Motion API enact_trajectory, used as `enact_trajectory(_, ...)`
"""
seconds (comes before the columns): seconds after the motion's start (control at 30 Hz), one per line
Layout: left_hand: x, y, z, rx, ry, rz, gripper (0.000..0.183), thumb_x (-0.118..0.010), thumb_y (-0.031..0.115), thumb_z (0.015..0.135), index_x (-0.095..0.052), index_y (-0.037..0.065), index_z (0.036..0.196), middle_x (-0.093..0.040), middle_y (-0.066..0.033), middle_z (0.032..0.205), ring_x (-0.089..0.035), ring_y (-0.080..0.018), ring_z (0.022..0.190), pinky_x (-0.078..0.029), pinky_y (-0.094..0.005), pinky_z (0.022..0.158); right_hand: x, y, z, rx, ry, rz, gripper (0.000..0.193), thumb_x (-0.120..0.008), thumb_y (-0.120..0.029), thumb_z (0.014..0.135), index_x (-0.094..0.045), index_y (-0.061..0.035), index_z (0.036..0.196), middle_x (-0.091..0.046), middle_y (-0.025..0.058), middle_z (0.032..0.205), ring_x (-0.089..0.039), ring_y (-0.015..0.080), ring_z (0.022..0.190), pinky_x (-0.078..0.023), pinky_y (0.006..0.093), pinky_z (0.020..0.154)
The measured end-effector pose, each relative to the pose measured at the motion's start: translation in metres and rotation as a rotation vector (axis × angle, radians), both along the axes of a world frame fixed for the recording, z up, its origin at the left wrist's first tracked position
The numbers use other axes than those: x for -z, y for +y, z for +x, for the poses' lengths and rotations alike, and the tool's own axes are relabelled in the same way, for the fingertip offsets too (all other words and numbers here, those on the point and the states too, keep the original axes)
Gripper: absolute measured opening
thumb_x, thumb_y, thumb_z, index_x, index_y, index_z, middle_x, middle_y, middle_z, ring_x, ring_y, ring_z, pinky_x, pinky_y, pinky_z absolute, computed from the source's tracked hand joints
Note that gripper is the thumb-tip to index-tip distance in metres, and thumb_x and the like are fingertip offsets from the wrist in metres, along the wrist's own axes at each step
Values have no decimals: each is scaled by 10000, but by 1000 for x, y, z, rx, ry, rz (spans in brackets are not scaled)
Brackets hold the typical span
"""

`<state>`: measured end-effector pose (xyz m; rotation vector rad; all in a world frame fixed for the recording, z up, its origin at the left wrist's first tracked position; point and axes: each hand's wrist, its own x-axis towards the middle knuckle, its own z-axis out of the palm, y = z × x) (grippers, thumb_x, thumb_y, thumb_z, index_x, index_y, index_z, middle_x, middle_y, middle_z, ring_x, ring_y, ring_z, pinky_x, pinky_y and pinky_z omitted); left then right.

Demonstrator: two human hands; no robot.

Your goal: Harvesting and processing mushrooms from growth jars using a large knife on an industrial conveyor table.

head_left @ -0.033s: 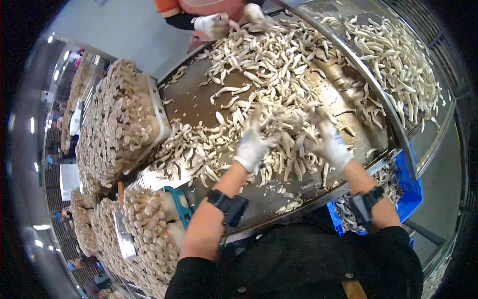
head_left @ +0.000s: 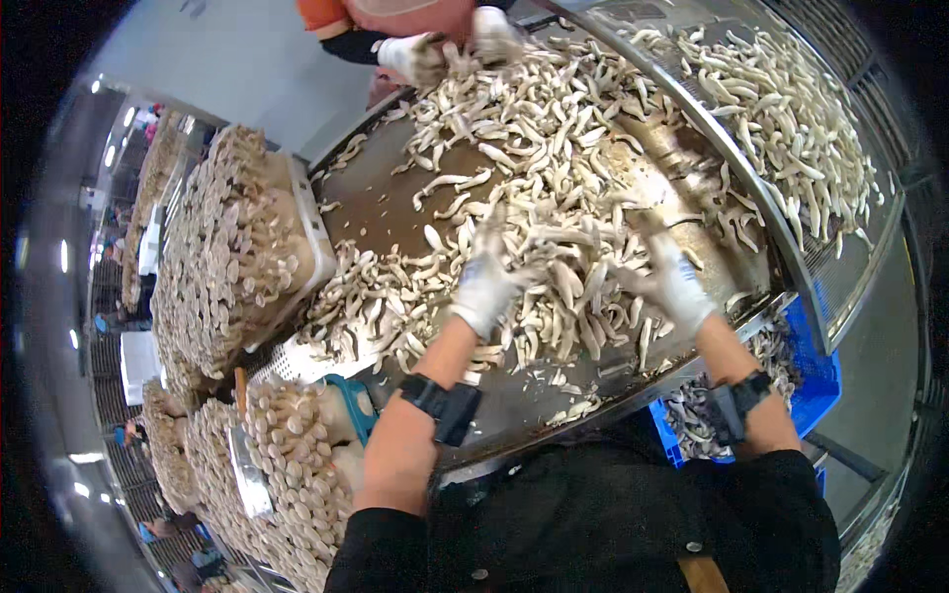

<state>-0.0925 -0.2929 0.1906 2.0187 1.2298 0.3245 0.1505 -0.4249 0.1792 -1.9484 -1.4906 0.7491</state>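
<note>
Long pale mushrooms [head_left: 563,198] lie in a loose heap across a metal sorting table [head_left: 376,212]. My left hand [head_left: 488,287], in a white glove, is over the near part of the heap with its fingers spread. To its right, my gloved right hand [head_left: 674,282] also has its fingers apart, beside the heap's near right side. Several mushrooms lie between the two hands. Both sets of fingertips are somewhat blurred, and neither hand clearly grips a mushroom.
Across the table, a person's gloved hands [head_left: 450,54] work at the heap. A metal rail [head_left: 717,138] separates more mushrooms [head_left: 791,128] at right. A blue crate [head_left: 819,395] with dark trimmings stands near right. Mushroom clusters [head_left: 222,247] fill a white crate [head_left: 314,222] at left.
My hands have drawn slightly apart, the left one leftward and the right one rightward. Mushrooms between them have shifted. The other person's hands have also moved a little.
</note>
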Motion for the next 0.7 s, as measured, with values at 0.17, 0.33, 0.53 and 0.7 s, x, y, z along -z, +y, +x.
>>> enact_trajectory(0.17, 49, 89, -5, 15, 419, 161, 948, -646, 601, 766, -238, 107, 1466, -253, -301, 1449, -320, -423, 1322, -318, -416, 1069, 81, -42, 141, 409, -250, -90, 600, -652, -355, 816, -471, 13, 1254, -532, 256, 1204, -540, 387, 1081, -426, 412, 940)
enact_trajectory(0.33, 76, 123, 52, 114, 370, 88, 789, -610, 576, 797, -397, 120, 1404, -362, -282, 1397, -378, -393, 1292, -318, -418, 1067, 118, 0, 118, 438, -39, 41, 521, -682, -338, 792, -541, 38, 1122, -592, 241, 1021, -580, 344, 962, -457, 417, 855)
enact_trajectory(0.53, 72, 48, 54, 368, 205, 10, 686, -633, 475, 783, -480, 91, 1331, -408, -251, 1345, -424, -408, 1228, -349, -442, 1045, 41, 60, -8, -130, 167, -105, 641, -605, -465, 820, -466, -44, 1283, -538, 268, 1108, -522, 388, 1056, -426, 419, 925)
enact_trajectory(0.7, 30, -37, 7, 494, 126, -162, 711, -616, 492, 801, -445, 98, 1368, -328, -242, 1423, -308, -393, 1324, -265, -489, 1094, 17, -4, -53, -454, 44, -51, 486, -645, -338, 794, -509, -75, 1180, -532, 229, 1073, -524, 375, 1016, -444, 438, 884)
